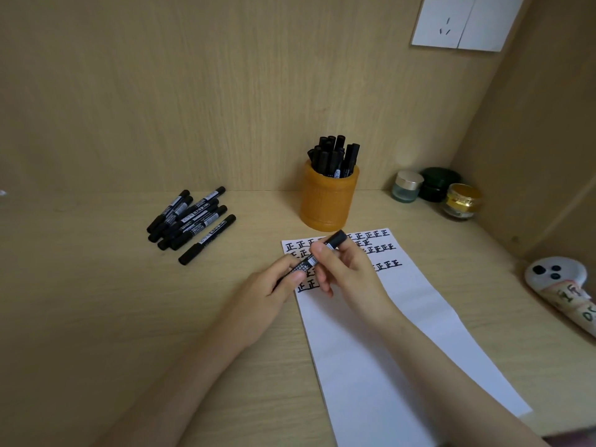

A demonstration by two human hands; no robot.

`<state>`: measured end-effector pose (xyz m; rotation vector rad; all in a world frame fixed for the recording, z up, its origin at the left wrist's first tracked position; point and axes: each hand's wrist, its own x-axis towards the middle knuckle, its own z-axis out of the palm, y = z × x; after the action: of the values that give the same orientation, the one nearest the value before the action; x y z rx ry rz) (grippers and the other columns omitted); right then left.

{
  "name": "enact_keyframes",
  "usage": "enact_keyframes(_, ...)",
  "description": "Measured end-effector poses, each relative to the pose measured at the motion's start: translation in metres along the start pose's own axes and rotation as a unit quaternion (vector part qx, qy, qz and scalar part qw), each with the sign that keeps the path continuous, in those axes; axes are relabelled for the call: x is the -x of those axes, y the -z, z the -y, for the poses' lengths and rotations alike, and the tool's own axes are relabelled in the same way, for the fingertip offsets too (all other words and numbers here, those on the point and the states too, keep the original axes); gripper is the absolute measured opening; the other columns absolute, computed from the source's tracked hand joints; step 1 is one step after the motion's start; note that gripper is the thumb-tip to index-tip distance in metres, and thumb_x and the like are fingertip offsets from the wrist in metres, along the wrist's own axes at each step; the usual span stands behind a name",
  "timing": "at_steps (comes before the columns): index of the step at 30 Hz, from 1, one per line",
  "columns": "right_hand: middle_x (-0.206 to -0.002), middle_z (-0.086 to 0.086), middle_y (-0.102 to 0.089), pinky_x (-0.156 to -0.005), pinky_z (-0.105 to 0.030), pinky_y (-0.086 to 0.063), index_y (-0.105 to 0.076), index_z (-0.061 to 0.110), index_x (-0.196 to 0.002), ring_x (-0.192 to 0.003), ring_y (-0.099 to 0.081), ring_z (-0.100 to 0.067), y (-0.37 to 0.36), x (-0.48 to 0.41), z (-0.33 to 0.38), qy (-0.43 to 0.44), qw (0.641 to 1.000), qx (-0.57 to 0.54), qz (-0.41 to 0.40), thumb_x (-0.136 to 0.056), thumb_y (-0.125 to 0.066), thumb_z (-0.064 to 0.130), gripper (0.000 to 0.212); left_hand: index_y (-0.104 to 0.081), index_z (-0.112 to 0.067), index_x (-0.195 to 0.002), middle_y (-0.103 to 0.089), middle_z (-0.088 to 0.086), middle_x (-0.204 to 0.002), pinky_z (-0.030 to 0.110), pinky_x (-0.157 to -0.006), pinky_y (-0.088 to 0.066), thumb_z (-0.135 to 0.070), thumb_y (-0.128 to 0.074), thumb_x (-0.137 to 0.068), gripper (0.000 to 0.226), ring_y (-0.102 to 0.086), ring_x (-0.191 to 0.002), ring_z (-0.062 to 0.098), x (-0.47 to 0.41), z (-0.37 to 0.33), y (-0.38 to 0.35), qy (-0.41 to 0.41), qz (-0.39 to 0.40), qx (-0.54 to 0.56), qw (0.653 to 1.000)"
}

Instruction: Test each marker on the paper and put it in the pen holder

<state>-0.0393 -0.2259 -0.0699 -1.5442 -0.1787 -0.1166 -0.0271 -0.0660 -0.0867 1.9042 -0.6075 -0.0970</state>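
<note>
A black marker (309, 261) is held slantwise over the top of the white paper (380, 333). My left hand (267, 291) grips its lower end and my right hand (346, 272) grips its upper part near the cap. The paper carries rows of black test marks at its far end. Just behind the paper stands an orange pen holder (327, 201) with several black markers upright in it. A pile of several more black markers (190, 221) lies on the desk to the left.
Three small jars (435, 190) stand in the back right corner. A white device with dark buttons (561, 285) lies at the right edge. Wooden walls close the desk at the back and right, with a wall socket (464, 21) up high.
</note>
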Motion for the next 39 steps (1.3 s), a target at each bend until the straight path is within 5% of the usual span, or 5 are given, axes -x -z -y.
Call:
enact_keyframes(5,-0.052,0.003,-0.049,-0.048,-0.022,-0.038,-0.049,0.008,-0.090,-0.047,-0.044,-0.010,-0.002,0.003,-0.002,0.011,1.000,0.004,-0.011,-0.098,-0.052,0.019,0.014,-0.058,-0.033,-0.083,-0.037,-0.008,-0.059,0.021,-0.053,-0.029,-0.047,-0.046,-0.087,0.019,-0.033,-0.057,0.009,0.001,-0.004,0.001,0.004,0.014,0.060,0.998)
enact_keyframes(13,-0.053,0.001,-0.047,-0.051,-0.023,-0.037,-0.047,0.008,-0.092,-0.049,-0.042,-0.012,0.000,0.010,0.000,0.010,1.000,0.008,-0.011,-0.097,-0.051,0.022,0.015,-0.057,-0.008,-0.091,-0.044,-0.019,-0.049,0.006,-0.043,-0.026,-0.015,-0.043,-0.098,0.017,-0.032,-0.046,-0.001,0.001,-0.011,-0.002,0.035,0.045,0.120,0.991)
enact_keyframes(39,-0.057,-0.001,-0.046,-0.056,-0.019,-0.039,-0.048,0.007,-0.095,-0.053,-0.043,-0.010,0.009,0.020,0.005,0.032,0.999,0.010,0.020,-0.092,-0.051,0.029,0.022,-0.059,-0.017,-0.088,-0.026,-0.007,-0.053,0.015,-0.036,-0.016,-0.033,-0.049,-0.087,0.019,-0.017,-0.043,0.006,0.002,-0.016,0.003,0.066,0.111,0.202,0.971)
